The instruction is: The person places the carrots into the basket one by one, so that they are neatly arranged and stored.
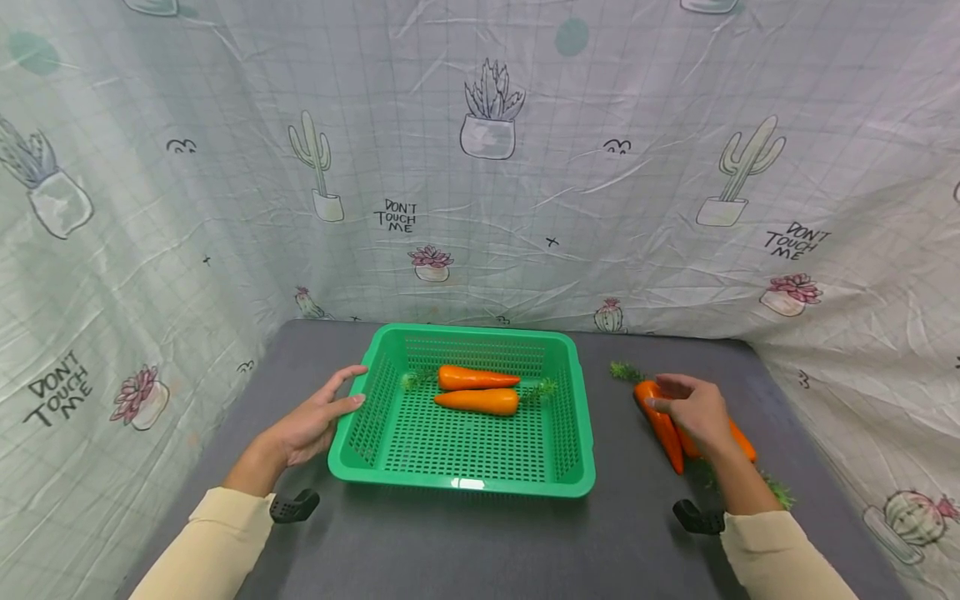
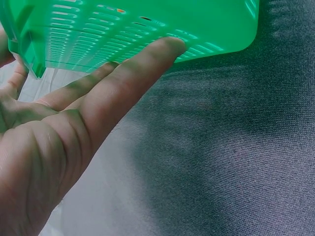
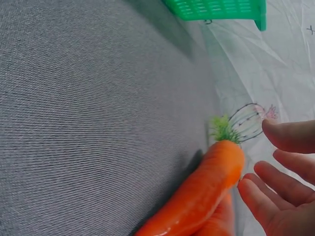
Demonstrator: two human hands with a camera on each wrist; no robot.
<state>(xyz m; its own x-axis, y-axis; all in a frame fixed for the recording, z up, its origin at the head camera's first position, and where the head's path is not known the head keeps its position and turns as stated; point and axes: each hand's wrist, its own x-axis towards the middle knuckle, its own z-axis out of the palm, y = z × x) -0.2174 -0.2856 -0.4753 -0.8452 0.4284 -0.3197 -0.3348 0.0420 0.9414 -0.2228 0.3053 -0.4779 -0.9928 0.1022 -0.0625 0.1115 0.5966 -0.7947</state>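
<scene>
A green plastic basket [image 1: 461, 481] with slotted walls stands on the dark table, two orange carrots [image 1: 480, 377] with leafy tops lying inside it. At its left side is my left hand [image 1: 311, 425], with straight fingers against the outer wall [image 2: 197, 42] in the left wrist view. Off to the right, my right hand [image 1: 693, 412] hovers over a small group of carrots [image 1: 663, 429], fingers spread and slightly bent. In the right wrist view a gap shows between its fingertips [image 3: 251, 189] and the nearest carrot [image 3: 197, 189]. The hand partly hides the carrots beneath.
A grey-black cloth surface [image 1: 480, 550] covers the table. Behind and at both sides hangs a pale curtain [image 1: 540, 208] printed with cacti. Green carrot leaves [image 1: 776, 490] stick out beside the right forearm.
</scene>
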